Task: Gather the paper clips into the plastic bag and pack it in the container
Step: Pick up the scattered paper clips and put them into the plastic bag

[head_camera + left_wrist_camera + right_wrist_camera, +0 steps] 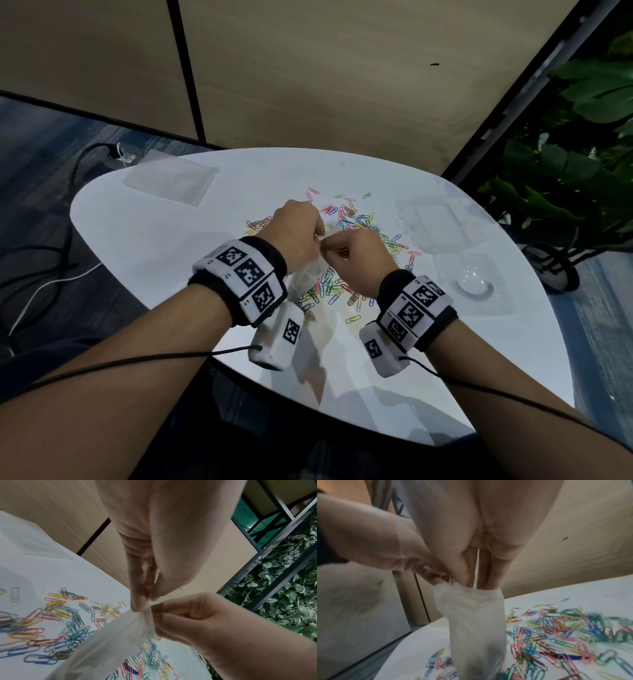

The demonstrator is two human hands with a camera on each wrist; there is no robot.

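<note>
Many coloured paper clips (356, 219) lie scattered in the middle of the white table (137, 240). Above them both hands meet at the top edge of a small translucent plastic bag (308, 274), which hangs down towards the clips. My left hand (317, 236) pinches the edge from the left and my right hand (329, 245) pinches it from the right. The left wrist view shows the left fingertips (137, 604) and the right hand (180, 614) on the bag (111, 642). In the right wrist view the bag (476, 628) hangs blurred below the right fingers (462, 572); its contents are unclear.
A clear plastic container (431, 222) lies at the table's right, with a second clear piece with a round dome (474, 284) in front of it. A flat stack of clear bags (171, 178) sits far left. Cables run on the floor at left, plants stand at right.
</note>
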